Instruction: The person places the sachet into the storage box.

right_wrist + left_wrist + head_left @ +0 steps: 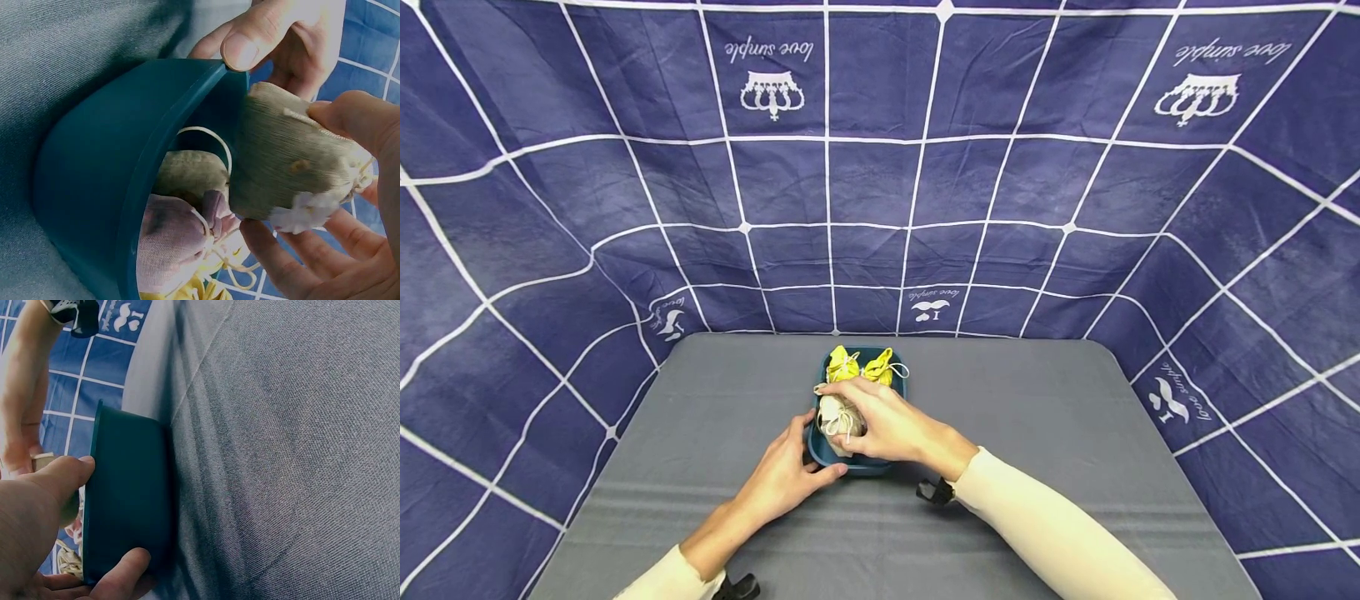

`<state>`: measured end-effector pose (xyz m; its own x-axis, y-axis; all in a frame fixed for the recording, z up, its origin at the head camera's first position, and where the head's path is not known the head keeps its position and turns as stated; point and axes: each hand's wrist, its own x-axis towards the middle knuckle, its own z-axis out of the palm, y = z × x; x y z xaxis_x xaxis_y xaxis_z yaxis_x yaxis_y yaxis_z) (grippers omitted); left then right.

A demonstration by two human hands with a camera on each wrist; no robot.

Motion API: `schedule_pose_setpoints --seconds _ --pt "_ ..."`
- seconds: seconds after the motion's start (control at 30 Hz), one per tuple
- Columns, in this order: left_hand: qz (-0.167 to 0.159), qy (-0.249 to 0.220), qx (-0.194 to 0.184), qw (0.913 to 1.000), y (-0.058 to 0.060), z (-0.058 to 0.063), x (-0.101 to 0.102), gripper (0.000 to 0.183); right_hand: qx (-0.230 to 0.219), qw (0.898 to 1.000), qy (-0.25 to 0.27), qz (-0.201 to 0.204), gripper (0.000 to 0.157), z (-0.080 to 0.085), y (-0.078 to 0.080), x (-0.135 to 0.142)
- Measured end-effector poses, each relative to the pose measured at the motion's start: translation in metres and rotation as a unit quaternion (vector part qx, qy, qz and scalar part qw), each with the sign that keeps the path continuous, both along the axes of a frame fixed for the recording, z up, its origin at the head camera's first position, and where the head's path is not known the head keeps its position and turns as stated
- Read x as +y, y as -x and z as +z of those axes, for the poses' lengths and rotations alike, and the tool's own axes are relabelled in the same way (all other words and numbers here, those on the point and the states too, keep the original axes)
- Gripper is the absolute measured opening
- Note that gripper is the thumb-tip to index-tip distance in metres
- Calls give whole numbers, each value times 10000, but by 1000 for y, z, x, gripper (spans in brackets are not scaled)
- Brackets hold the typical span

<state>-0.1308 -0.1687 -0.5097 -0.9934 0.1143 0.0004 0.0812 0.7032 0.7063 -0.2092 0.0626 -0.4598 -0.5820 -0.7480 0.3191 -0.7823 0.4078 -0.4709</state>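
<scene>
My right hand (895,427) grips a beige drawstring pouch (284,159) with a white flower on it, thumb on one side and fingers on the other. The pouch is over the near part of a teal plastic bin (128,487), by its opening. My left hand (784,477) holds the near left corner of that bin, its thumb at the rim and other fingers against the wall. Inside the bin lie a purple pouch (172,240), a grey-green pouch (190,169) and, at the far end, two yellow pouches (878,368). My right hand hides part of the bin's middle.
The bin stands on a grey cloth-covered table (1037,433), towards its far edge. A blue cloth (880,183) with white grid lines hangs behind the table and along both sides. Black straps with small devices (936,491) sit at both wrists.
</scene>
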Motion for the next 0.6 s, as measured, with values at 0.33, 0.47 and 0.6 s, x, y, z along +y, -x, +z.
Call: schedule_pose_setpoints --seconds 0.33,0.47,0.6 --pt "-14 149 105 9998 0 -1 -1 107 123 9999 -104 24 71 -2 1 -7" --pt "-2 142 106 9998 0 -1 -1 107 192 9997 -157 7 70 -3 2 -9" --pt "17 139 113 9998 0 -1 0 106 102 9997 -241 11 74 -3 3 -10"
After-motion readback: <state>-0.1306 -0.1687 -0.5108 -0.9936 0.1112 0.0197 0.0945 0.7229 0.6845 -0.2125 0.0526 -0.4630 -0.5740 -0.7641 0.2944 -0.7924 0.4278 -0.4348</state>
